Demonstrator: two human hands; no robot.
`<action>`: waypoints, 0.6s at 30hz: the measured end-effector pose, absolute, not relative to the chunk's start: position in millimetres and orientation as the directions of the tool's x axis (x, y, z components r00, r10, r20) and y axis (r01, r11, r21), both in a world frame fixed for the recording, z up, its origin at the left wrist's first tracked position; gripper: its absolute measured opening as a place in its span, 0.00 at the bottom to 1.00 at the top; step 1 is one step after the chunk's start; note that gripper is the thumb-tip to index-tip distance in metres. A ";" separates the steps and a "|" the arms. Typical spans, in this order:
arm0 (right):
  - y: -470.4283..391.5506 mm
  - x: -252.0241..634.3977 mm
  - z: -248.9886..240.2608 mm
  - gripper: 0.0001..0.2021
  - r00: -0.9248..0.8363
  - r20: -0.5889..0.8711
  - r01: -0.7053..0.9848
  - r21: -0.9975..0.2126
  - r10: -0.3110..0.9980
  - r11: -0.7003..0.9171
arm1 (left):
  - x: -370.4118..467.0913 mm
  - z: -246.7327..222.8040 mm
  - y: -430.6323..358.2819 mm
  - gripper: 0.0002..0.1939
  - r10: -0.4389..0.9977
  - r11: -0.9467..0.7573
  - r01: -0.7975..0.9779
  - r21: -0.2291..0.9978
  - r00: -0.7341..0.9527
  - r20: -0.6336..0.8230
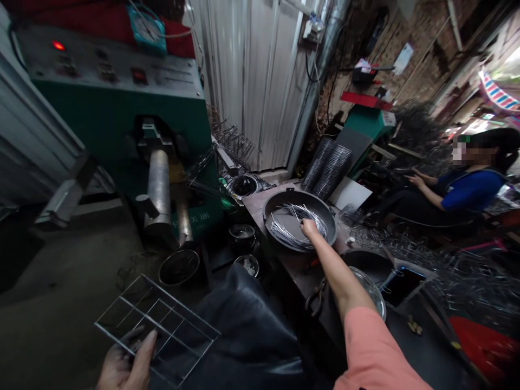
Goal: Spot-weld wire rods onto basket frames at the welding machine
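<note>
My left hand is closed around one side of a rectangular wire rack, which tilts over my dark lap at the lower left. Stretched out to the right, my right hand reaches into a round dark pan. Its fingers are pinched together among thin metal wires that lie curved along the pan's inside. Whether a wire is between those fingertips is too small to make out.
A green machine with thick metal electrode arms stands ahead at left. Small bowls sit below it. At right are a phone, stacked wire rings, tangled wire pieces and a seated person in blue.
</note>
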State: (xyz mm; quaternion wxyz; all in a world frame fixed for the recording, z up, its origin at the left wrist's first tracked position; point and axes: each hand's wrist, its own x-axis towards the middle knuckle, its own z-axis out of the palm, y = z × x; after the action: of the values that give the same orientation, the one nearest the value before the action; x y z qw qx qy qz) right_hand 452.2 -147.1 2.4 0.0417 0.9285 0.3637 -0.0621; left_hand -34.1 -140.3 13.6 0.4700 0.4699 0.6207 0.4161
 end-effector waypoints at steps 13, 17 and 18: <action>-137.5 468.3 112.1 0.18 0.773 -0.019 0.634 0.066 0.634 -0.770 | -34.8 25.7 -151.0 0.26 0.983 0.179 0.152 0.972 -0.069 -0.170; -133.1 463.2 161.6 0.15 0.769 -0.021 0.636 0.123 0.639 -0.762 | -36.2 20.1 -149.8 0.28 0.979 0.201 0.150 0.968 -0.072 -0.192; -133.3 458.3 172.4 0.15 0.762 -0.018 0.643 0.137 0.647 -0.754 | -36.1 19.4 -149.7 0.29 0.978 0.206 0.155 0.966 -0.068 -0.198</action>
State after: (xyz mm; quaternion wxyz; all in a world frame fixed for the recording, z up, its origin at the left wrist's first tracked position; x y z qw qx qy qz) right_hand 458.3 -133.3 172.4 0.0675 0.9363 0.3443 0.0151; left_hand -36.1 -149.7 19.4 0.4930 0.4719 0.6001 0.4173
